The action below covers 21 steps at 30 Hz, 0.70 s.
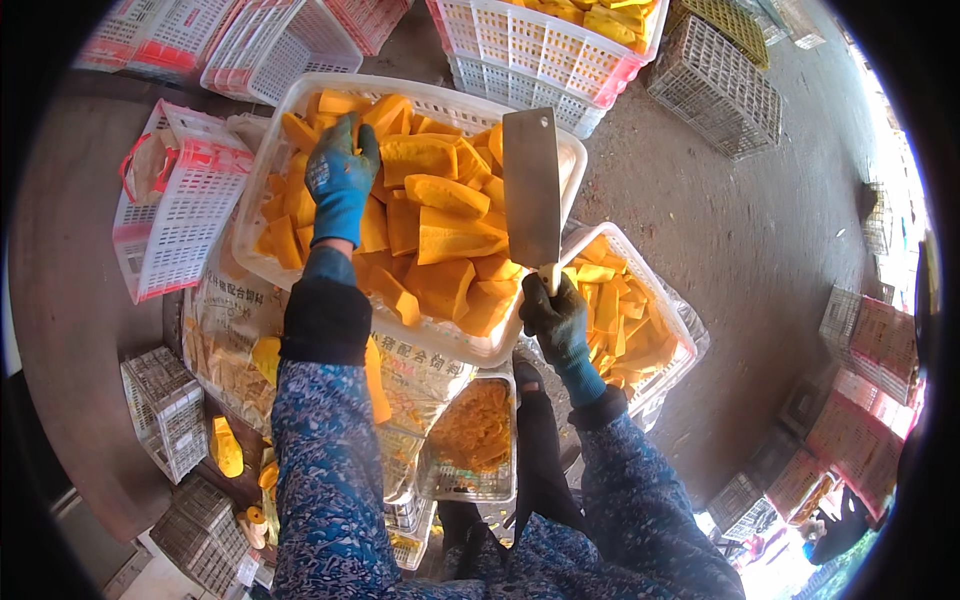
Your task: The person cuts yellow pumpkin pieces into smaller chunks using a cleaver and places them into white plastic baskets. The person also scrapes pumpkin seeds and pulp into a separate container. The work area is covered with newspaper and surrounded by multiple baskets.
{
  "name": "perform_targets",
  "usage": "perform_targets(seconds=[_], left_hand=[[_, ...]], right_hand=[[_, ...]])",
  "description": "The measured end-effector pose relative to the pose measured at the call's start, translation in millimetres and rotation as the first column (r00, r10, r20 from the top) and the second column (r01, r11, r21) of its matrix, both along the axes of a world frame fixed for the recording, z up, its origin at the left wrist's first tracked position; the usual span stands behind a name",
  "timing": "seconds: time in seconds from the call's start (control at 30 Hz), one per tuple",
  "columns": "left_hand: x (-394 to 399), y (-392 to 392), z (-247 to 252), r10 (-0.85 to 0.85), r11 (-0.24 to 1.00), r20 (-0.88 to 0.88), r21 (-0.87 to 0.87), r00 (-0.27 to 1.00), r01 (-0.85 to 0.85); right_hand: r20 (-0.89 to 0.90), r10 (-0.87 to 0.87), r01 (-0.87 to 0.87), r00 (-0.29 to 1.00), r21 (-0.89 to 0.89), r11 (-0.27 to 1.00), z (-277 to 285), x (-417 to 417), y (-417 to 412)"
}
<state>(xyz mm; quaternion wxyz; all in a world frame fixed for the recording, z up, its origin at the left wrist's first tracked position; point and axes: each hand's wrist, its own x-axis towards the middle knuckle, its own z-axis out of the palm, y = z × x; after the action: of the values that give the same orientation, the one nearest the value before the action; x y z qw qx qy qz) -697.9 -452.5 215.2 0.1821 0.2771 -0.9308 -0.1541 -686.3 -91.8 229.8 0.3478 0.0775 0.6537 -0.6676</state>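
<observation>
My right hand [556,319], in a blue knit glove with a dark palm coating, grips the pale handle of a cleaver [532,187]. The broad steel blade points away from me above the right side of a white plastic crate [576,161]. Cut pieces of orange pumpkin [450,199] fill that crate. My left hand [341,169], gloved alike, is over the pieces at the crate's left side. Its thumb and fingers are spread, with orange flesh showing between them; whether they grip a piece is unclear.
A smaller white crate [694,352] of pumpkin strips stands at right. Below lies a tray of orange scraps [472,424]. A printed sack [225,315] lies under the large crate's left. Stacked crates [525,56] hold more pumpkin at the far side. A peeled pumpkin piece [226,448] lies lower left.
</observation>
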Motion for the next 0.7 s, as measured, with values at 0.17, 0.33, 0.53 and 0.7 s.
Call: perform_targets(seconds=[0.17, 0.33, 0.53, 0.7], left_hand=[[-5.4, 27.3, -5.0, -0.079, 0.965, 0.246, 0.263, 0.966, 0.012], [17.8, -2.1, -8.3, -0.231, 0.646, 0.153, 0.763, 0.961, 0.034], [19.4, 23.0, 31.4, -0.324, 0.93, 0.357, 0.288, 0.876, 0.227], [-1.4, 19.9, 35.8, -0.144, 0.886, -0.207, 0.409, 0.968, 0.219]], right_hand=[[-0.008, -0.003, 0.003, 1.0, -0.026, 1.0, -1.7, 1.2, -1.5], [0.026, 0.008, -0.006, 1.0, -0.07, 0.998, -1.0, 4.7, -7.6], [0.044, -0.02, 0.021, 0.999, -0.04, 0.999, 2.3, -1.1, 1.5], [0.016, -0.041, 0.042, 0.999, -0.044, 0.998, -2.1, -1.7, 4.8]])
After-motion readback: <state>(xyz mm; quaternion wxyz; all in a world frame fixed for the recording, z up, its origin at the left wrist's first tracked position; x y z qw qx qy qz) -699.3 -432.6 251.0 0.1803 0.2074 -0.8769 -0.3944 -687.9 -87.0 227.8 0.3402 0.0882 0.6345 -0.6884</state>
